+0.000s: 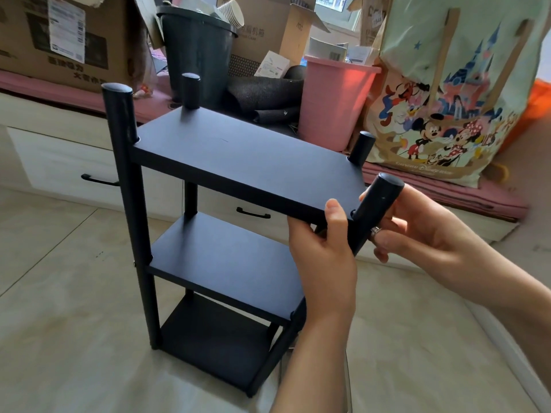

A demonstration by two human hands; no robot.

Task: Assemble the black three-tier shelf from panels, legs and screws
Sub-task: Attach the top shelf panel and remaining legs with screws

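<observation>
The black three-tier shelf stands upright on the tiled floor, with its top panel point(244, 162), middle panel point(220, 260) and bottom panel point(214, 344) joined by round black legs. My left hand point(325, 254) grips the near right corner of the top panel, thumb on top and fingers underneath. My right hand point(417, 231) holds the upper end of the near right leg point(378, 204), which leans outward at an angle. The other three legs point(122, 120) stick up above the top panel.
Behind the shelf, a low white drawer unit point(59, 162) carries cardboard boxes point(62, 37), a dark bin point(196, 52), a pink bin point(334, 99) and a cartoon-print bag point(447, 93). Beige floor tiles point(68, 323) lie to the left and front.
</observation>
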